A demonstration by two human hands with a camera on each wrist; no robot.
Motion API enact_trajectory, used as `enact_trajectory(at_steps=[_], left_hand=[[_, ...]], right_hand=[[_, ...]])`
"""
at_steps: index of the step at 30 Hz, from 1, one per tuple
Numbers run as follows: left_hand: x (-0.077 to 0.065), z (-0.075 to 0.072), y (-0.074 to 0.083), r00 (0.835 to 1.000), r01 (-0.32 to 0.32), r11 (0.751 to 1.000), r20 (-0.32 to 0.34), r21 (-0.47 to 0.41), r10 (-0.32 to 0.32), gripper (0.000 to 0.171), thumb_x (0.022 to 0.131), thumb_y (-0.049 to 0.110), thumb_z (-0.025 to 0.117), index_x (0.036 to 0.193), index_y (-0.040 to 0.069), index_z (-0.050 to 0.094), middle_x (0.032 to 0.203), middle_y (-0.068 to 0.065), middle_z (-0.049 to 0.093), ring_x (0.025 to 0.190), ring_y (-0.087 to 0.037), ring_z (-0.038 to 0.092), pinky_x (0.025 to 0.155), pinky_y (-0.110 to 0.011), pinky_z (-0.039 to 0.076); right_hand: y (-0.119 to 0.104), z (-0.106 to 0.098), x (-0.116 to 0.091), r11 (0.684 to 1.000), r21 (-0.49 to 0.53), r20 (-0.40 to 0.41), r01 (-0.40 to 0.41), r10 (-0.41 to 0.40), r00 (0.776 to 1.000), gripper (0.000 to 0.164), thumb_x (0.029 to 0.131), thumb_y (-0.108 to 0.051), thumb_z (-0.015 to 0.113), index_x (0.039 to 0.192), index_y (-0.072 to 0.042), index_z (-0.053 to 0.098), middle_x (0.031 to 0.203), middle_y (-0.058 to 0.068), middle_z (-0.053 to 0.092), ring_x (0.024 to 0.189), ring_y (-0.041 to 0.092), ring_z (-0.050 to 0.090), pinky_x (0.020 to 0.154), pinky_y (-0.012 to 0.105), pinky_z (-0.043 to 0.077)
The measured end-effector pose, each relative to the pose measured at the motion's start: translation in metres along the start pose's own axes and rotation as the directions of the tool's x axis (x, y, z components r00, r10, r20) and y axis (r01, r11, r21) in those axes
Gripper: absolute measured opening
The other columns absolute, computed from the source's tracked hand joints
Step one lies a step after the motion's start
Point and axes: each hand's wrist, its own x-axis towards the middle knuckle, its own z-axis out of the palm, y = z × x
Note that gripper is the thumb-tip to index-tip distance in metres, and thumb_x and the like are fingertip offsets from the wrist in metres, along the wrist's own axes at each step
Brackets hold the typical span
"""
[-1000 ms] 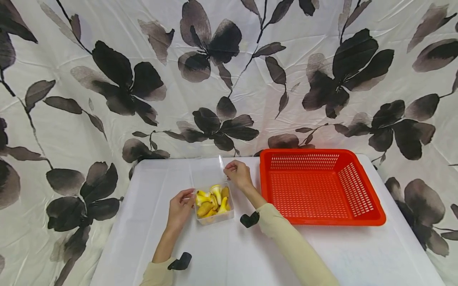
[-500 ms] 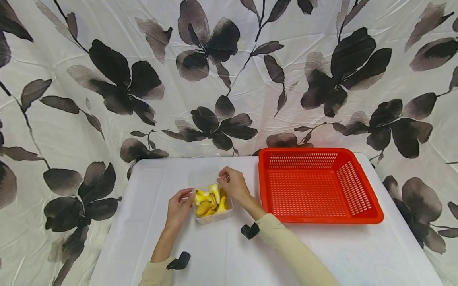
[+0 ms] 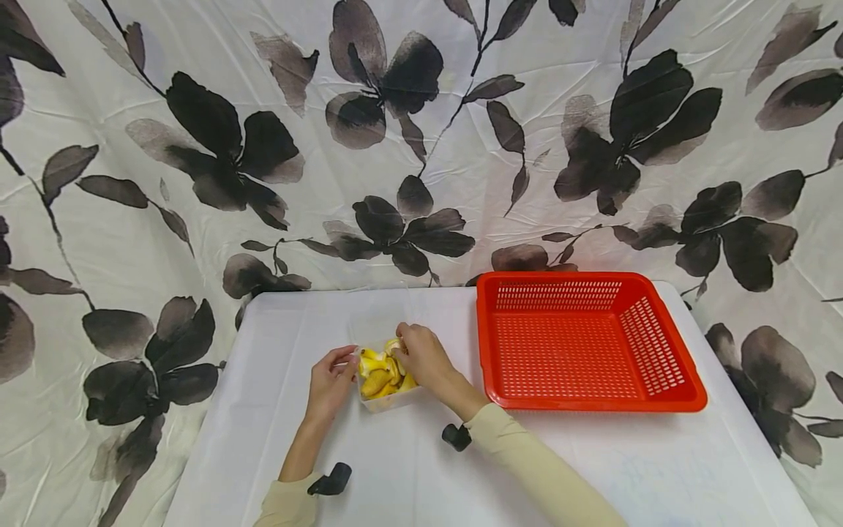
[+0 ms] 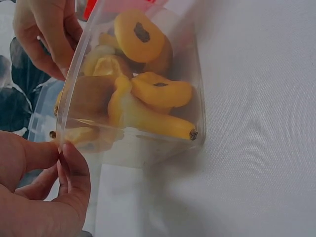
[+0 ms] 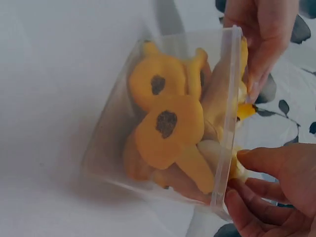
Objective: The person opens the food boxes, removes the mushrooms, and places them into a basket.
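Observation:
A clear plastic box (image 3: 391, 402) full of yellow mushroom-shaped pieces (image 3: 377, 382) stands on the white table, left of its middle. My left hand (image 3: 329, 384) is at the box's left side; in the left wrist view thumb and fingers pinch the rim. Reaching over the right rim, my right hand (image 3: 428, 359) has its fingertips among the pieces. The right wrist view has its thumb and fingers around a pale yellow piece (image 5: 239, 172), mostly hidden by the hand and rim. Through the walls, some pieces (image 4: 139, 35) bear dark round spots.
A large red perforated basket (image 3: 560, 359) stands right of the box. Behind the box lies a see-through lid (image 3: 375, 320), hard to make out. A floral curtain (image 3: 402, 146) hangs along the table's back edge.
The clear lid, upright at my right hand a second ago, now lies back behind the box. My right hand has come down and forward to the pieces. The left hand stays put.

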Motion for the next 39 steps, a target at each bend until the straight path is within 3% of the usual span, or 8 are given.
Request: enact_trajectory(at_steps=[7,10,13,17,23,30,39], left_hand=[[-0.001,0.001,0.001,1.000,0.007,1.000,0.003,-0.002,-0.007,0.030,0.102,0.003,0.063,0.130,-0.006,0.063,0.111,-0.017,0.060,0.079,-0.009,0.060,0.068,-0.016,0.053],[-0.001,0.001,0.001,1.000,0.006,1.000,0.001,-0.008,-0.006,0.030,0.101,0.003,0.063,0.130,-0.006,0.063,0.111,-0.017,0.060,0.079,-0.010,0.060,0.068,-0.016,0.053],[-0.001,0.002,0.001,1.000,0.003,1.000,-0.003,-0.001,-0.003,0.029,0.102,0.003,0.062,0.130,-0.006,0.063,0.110,-0.018,0.060,0.080,-0.011,0.060,0.068,-0.016,0.053],[-0.001,0.002,0.000,1.000,0.000,1.000,-0.009,-0.006,0.000,0.029,0.102,0.003,0.062,0.129,-0.007,0.063,0.110,-0.020,0.061,0.080,-0.014,0.061,0.067,-0.016,0.053],[-0.002,0.002,0.000,1.000,0.001,1.000,0.000,-0.001,-0.001,0.030,0.102,0.006,0.063,0.130,-0.006,0.063,0.112,-0.019,0.060,0.081,-0.011,0.061,0.068,-0.015,0.052],[-0.002,-0.001,0.002,1.000,0.002,1.000,0.014,-0.005,-0.001,0.033,0.102,0.009,0.064,0.132,-0.006,0.062,0.114,-0.019,0.060,0.083,-0.012,0.061,0.070,-0.020,0.054],[-0.001,0.000,0.002,1.000,-0.009,1.000,0.003,-0.002,0.009,0.030,0.102,0.006,0.063,0.129,-0.006,0.063,0.111,-0.018,0.061,0.081,-0.011,0.061,0.069,-0.018,0.054]], right_hand=[[-0.003,0.008,-0.006,0.968,-0.230,-0.022,0.097,-0.105,0.994,0.026,0.094,-0.011,0.075,0.112,0.001,0.062,0.082,0.013,0.069,0.073,0.024,0.061,0.065,0.033,0.053],[-0.004,0.010,-0.008,0.958,-0.265,-0.032,0.109,-0.122,0.992,0.029,0.094,-0.011,0.075,0.116,0.001,0.062,0.082,0.013,0.070,0.072,0.024,0.061,0.061,0.031,0.052],[-0.004,0.011,-0.008,0.960,-0.261,-0.051,0.100,-0.117,0.992,0.023,0.091,-0.008,0.075,0.108,-0.001,0.061,0.076,0.010,0.066,0.068,0.022,0.059,0.058,0.029,0.048],[-0.002,0.009,-0.007,0.979,-0.194,-0.055,0.064,-0.076,0.996,0.023,0.088,-0.006,0.076,0.101,-0.003,0.059,0.074,0.009,0.063,0.065,0.019,0.056,0.057,0.029,0.046],[-0.002,0.002,-0.008,0.999,0.027,-0.038,-0.031,0.032,0.999,0.030,0.091,-0.008,0.077,0.116,-0.003,0.062,0.087,0.010,0.067,0.070,0.017,0.057,0.061,0.026,0.049],[0.001,-0.008,-0.010,0.972,0.231,-0.060,-0.046,0.062,0.996,0.031,0.093,-0.005,0.074,0.120,-0.002,0.060,0.090,0.009,0.068,0.079,0.020,0.064,0.070,0.028,0.055],[0.014,-0.018,-0.014,0.921,0.375,-0.055,-0.107,0.138,0.989,0.032,0.096,-0.008,0.073,0.124,-0.008,0.058,0.101,0.012,0.069,0.091,0.026,0.069,0.085,0.038,0.059]])
